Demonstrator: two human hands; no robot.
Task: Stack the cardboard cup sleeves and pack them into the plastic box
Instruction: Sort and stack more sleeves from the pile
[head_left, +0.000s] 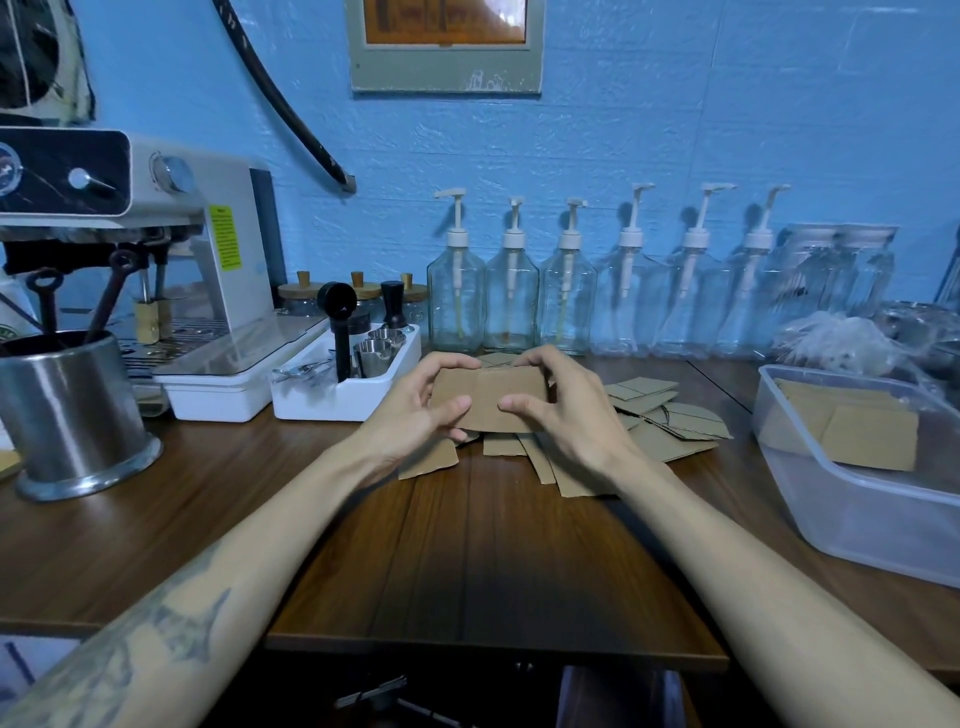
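Both hands hold a flat brown stack of cardboard sleeves (487, 399) above the middle of the wooden counter. My left hand (415, 410) grips its left end, thumb on the front face and fingers over the top edge. My right hand (566, 410) grips the right end the same way. Beneath and to the right lies a loose pile of sleeves (660, 423), fanned out on the counter. The clear plastic box (852, 514) stands at the right, with sleeves (870, 439) lying inside it.
A white tray of metal cups and tools (345, 379) sits left of the hands. An espresso machine (156, 249) and a steel utensil pot (72, 410) stand far left. Glass pump bottles (514, 296) line the blue wall. The counter's front edge (493, 652) is near me.
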